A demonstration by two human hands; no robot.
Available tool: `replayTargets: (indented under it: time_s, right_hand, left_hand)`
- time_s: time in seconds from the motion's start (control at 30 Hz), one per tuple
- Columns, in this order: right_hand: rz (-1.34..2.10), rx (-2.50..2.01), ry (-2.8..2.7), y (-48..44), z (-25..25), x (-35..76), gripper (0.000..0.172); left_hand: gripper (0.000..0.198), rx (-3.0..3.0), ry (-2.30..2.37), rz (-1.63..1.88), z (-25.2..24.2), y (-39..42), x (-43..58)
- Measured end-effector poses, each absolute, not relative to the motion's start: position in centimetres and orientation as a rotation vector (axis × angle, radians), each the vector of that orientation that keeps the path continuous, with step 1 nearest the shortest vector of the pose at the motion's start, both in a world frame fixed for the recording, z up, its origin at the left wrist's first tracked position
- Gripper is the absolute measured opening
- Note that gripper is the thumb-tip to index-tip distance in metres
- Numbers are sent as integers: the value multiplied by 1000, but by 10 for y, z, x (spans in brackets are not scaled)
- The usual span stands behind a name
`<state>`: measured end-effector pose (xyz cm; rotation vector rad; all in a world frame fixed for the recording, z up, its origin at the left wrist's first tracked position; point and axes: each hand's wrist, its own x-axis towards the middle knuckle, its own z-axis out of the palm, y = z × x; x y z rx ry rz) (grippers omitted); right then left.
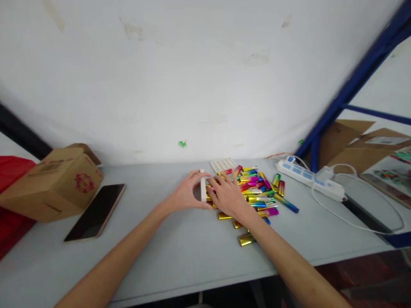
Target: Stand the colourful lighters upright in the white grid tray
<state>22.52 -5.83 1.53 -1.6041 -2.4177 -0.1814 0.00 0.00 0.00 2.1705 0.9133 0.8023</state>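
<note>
My left hand is closed around a white tray tilted up on its edge, its thumb at the near end and its fingers at the far end. My right hand is beside the tray's right face, with its fingers curled over some of the shiny metallic-coloured lighters. Its fingertips are partly hidden among them. The lighters lie in a loose pile under and to the right of this hand, in gold, red, blue, green and magenta. Behind the pile lies a second white tray with rows of holes.
A dark-screened tablet or phone and a cardboard box are on the left, by a red cloth or bag. To the right are a white power strip with cables, a blue metal frame and open cartons.
</note>
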Motion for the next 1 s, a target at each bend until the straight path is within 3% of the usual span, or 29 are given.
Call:
replayTargets:
  time_s: [0.3,0.5,0.73,1.0]
  right_hand:
    - [-181,-1690,-2402,-59,14,227,38]
    - [-185,-1492,-2506,-61,6,214,32]
    - [-146,-1569,-2471,-61,15,224,33]
    - [-61,-1636,-2347,-20,29,271,40]
  left_hand:
    - [100,2138,921,763,7,2,-13]
    - [99,2123,887,795,6,4,-11]
    - [98,2069,967,794,9,17,-34]
    - [81,2073,1553,1118,-34,44,-21]
